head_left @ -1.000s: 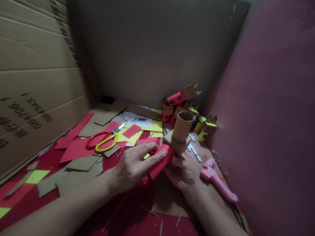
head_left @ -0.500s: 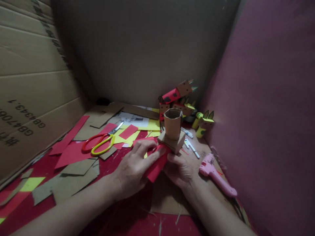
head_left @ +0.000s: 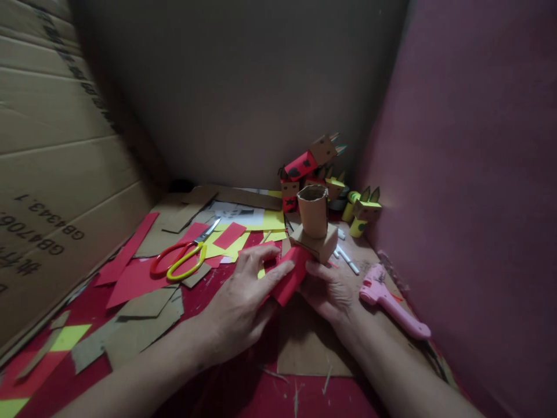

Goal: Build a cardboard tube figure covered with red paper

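Observation:
My left hand (head_left: 237,299) is closed on a piece of red paper (head_left: 292,278), its thumb pressing the upper face. The paper is bent into a curve. From the other side my right hand (head_left: 333,290) grips the paper's right edge with the thumb, while its other fingers are hidden beneath. Just beyond the thumbs is a small cardboard box (head_left: 328,244), touching or very near the paper. An upright cardboard tube (head_left: 313,215), open at the top, is on or directly behind that box; I cannot tell which.
Scissors (head_left: 185,258) with red and yellow handles lie left among red paper, yellow paper and cardboard scraps (head_left: 143,325). A pink glue gun (head_left: 391,302) rests on the right near white pens (head_left: 347,260). Several paper-and-cardboard animal figures (head_left: 304,165) stand at the back. Walls enclose the sides.
The red paper has become more curved and tucked in below the box. Both hands stay on it. The whole view has shifted slightly.

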`<state>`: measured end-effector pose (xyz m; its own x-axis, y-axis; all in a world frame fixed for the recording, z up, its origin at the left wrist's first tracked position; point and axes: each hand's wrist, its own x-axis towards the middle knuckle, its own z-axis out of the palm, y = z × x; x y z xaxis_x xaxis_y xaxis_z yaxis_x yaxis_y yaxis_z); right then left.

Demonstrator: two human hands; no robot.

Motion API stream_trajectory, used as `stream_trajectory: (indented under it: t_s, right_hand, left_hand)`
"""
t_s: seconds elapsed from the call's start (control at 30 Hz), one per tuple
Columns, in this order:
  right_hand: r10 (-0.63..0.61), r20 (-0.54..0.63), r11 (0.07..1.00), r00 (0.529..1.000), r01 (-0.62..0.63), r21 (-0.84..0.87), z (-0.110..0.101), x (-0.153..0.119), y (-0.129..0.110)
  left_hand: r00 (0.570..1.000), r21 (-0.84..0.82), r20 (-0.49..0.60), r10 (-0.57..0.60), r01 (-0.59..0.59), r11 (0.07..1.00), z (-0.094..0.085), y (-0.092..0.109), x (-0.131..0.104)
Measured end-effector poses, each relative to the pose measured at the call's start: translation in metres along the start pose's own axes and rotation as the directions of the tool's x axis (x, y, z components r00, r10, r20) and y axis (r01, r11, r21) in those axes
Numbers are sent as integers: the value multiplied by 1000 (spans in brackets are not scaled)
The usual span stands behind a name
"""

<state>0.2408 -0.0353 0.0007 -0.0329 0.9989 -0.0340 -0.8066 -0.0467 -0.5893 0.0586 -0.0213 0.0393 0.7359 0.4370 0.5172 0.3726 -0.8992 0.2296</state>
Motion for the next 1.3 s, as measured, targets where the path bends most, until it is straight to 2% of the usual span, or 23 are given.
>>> stream_trajectory:
  t_s: [0.3, 0.47, 0.57, 0.67, 0.73, 0.8, 0.83, 0.87, 0.9, 0.93, 1.0, 1.03, 1.07, 1.13, 1.23, 1.3]
  right_hand:
    - [34, 23, 999, 999, -34, 8, 5, -3, 3]
    - [-23, -23, 999, 999, 24, 48, 1, 1, -4]
    - [-53, -51, 997, 997, 56, 53, -2, 4, -9]
    - [-99, -92, 993, 991, 104, 51, -4, 6, -12]
    - [-133, -110, 990, 985, 137, 37, -5, 7, -15]
    - [-154, -115, 987, 981, 157, 22, -4, 7, -18]
    - [-165, -114, 986, 980, 168, 17, -4, 7, -19]
    - [-179, -111, 983, 977, 182, 13, -3, 7, -20]
    - [-196, -106, 980, 975, 198, 8, -2, 7, -20]
    - [-217, -98, 976, 971, 218, -1, 0, 6, -20]
    - [-261, -81, 965, 962, 259, -35, 3, 5, -16]
    - [-278, -74, 960, 958, 275, -59, 4, 4, -14]
    - [-294, -71, 954, 953, 288, -87, 6, 3, -11]
    - [-320, -66, 939, 945, 307, -153, 8, 1, -6]
    - [-308, -30, 913, 951, 286, -291, 7, -2, 0]
    - [-240, 20, 899, 970, 231, -372, 3, -3, -1]
  left_hand:
    - [996, 62, -78, 33, -28, 998, 9, -9, 0]
    - [986, 151, -131, 100, -80, 985, 13, -10, 0]
    - [978, 103, -148, 150, -135, 985, 12, -9, -1]
    - [957, 2, -222, 186, -190, 982, 6, -4, -2]
    - [942, -79, -313, 122, -154, 985, 1, 0, -3]
    - [928, -236, -364, -83, -5, 972, -5, 4, -3]
    - [916, -361, -322, -239, 115, 926, -6, 4, -2]
    - [889, -498, -221, -402, 252, 830, -7, 4, 0]
    - [840, -623, -74, -537, 381, 683, -7, 2, 2]
    - [777, -719, 99, -621, 487, 495, -5, 0, 4]
    - [667, -815, 379, -642, 569, 110, 0, -5, 8]
    - [640, -834, 453, -620, 550, -42, 4, -7, 9]
    - [631, -845, 491, -601, 512, -153, 7, -9, 10]
    - [632, -854, 509, -584, 453, -254, 13, -11, 11]
    - [625, -864, 493, -606, 432, -258, 14, -15, 11]
    - [611, -868, 488, -623, 416, -272, 8, -21, 12]
